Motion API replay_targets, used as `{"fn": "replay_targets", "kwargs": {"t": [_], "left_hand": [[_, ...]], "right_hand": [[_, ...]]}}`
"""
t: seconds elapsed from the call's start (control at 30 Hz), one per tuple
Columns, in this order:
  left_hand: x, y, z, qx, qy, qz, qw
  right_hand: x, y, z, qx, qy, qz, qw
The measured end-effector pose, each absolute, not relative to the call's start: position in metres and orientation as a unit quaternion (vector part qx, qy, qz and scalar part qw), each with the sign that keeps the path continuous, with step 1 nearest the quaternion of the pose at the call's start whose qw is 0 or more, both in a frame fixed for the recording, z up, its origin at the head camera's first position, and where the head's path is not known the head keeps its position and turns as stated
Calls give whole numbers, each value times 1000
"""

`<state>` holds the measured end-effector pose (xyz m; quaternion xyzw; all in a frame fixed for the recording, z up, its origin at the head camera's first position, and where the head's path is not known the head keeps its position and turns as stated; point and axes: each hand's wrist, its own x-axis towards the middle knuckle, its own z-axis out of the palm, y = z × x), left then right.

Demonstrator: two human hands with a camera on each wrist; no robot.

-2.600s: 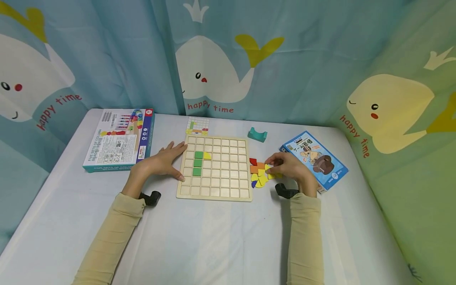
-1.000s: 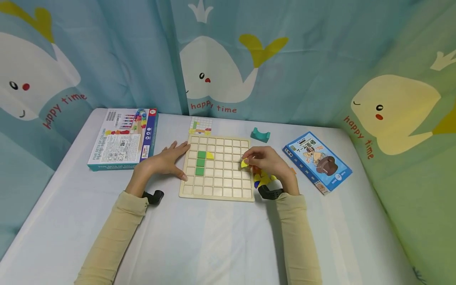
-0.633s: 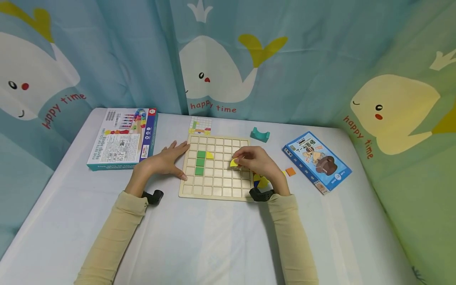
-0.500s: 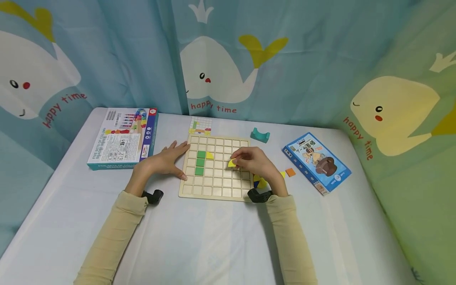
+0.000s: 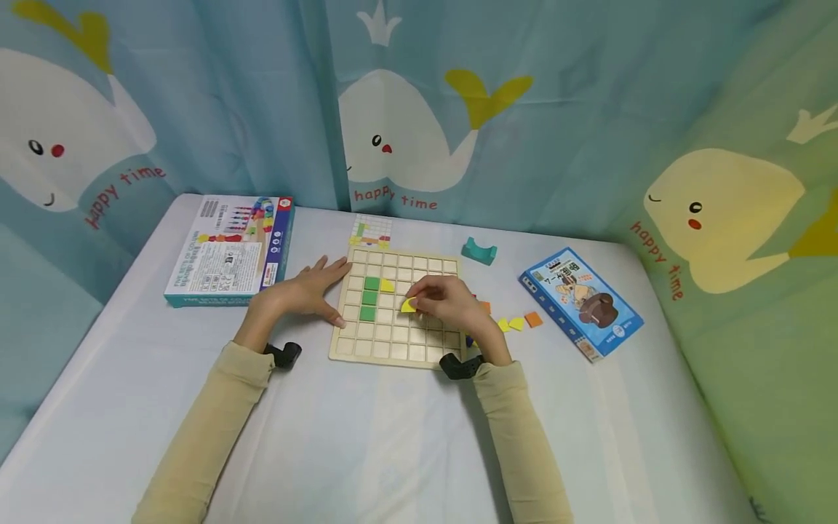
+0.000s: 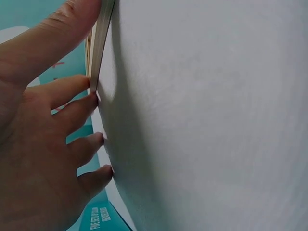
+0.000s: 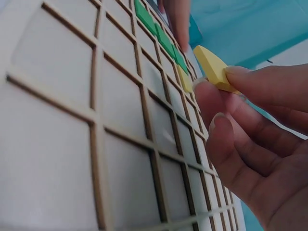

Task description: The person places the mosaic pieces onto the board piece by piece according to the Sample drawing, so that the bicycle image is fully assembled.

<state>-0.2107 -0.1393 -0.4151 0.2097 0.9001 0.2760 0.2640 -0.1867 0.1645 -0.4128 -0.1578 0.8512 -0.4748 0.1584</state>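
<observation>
Across the curtain (image 5: 563,138) behind your worktop (image 5: 366,451), three whales each carry "happy time". Far left lies one box (image 5: 222,255), "FIVE SETS OF" legible along its side. Your left hand (image 5: 297,295) touches the left edge of one gridded board (image 5: 399,334), fingers spread apart. Above the board sits one patterned card (image 5: 372,230); in its cells are three green squares (image 5: 369,298) and one yellow quarter-round (image 5: 388,285). Your right hand (image 5: 448,302) has its fingers clamped on a second yellow piece (image 5: 409,306), over the board's middle. Beyond come one teal block (image 5: 479,252), two loose yellow pieces (image 5: 516,324), an orange square (image 5: 533,319), others partly hidden, and one blue box (image 5: 581,302), its lettering too small to read.
</observation>
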Motion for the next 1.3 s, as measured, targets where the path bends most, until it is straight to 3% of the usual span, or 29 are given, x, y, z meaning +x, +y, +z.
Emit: {"fn": "replay_targets", "kwargs": {"t": [1.07,1.3], "left_hand": [[-224,-135,-412,196,907,255,272],[-224,-134,-411,200,907,255,270]], "right_hand": [[-184,92,-423,-225,829,-460,226],[-182,85,-424,-263,843,-419,214]]}}
